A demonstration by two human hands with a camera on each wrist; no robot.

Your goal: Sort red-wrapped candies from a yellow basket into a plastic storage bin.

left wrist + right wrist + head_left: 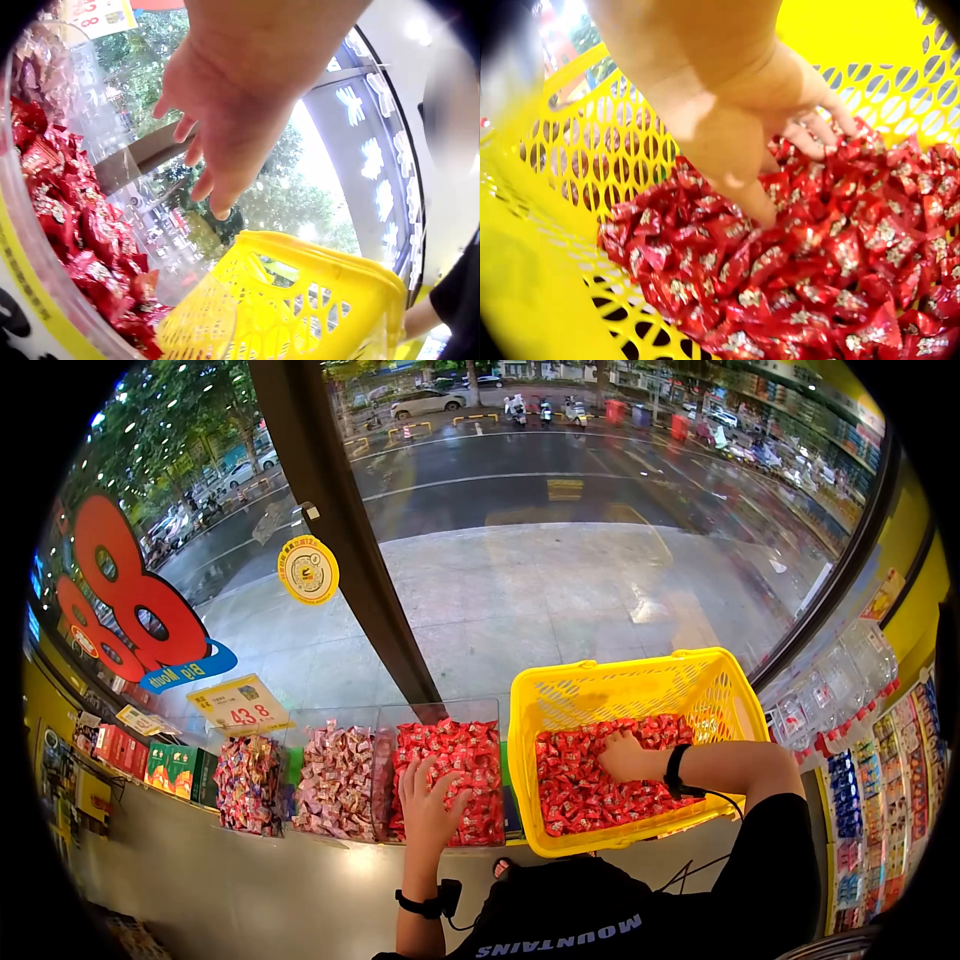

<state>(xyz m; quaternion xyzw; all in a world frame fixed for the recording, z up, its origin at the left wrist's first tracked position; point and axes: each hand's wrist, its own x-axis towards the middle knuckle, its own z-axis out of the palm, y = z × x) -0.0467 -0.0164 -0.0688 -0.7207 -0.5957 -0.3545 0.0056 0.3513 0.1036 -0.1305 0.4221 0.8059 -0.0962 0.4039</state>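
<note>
My left hand (428, 810) is raised over a clear bin of red wrapped candies (465, 760), fingers spread and holding nothing. In the left wrist view the same hand (236, 127) hangs in the air above the candies (82, 232). Inside a yellow plastic basket (640, 672), my right hand (632, 758) reaches down to a broad layer of red wrapped candies (580, 785). The right wrist view shows that hand (735, 127) with thumb and fingers apart, tips among the candies (795, 277); some fingertips are hidden.
Left of the red bin stand bins of pink-wrapped candies (335, 780) and mixed-colour candies (248, 785), with a price sign (240, 705) behind. A glass window with a dark frame post (350, 530) rises beyond. Snack shelves (885, 800) and clear jars (830, 685) line the right.
</note>
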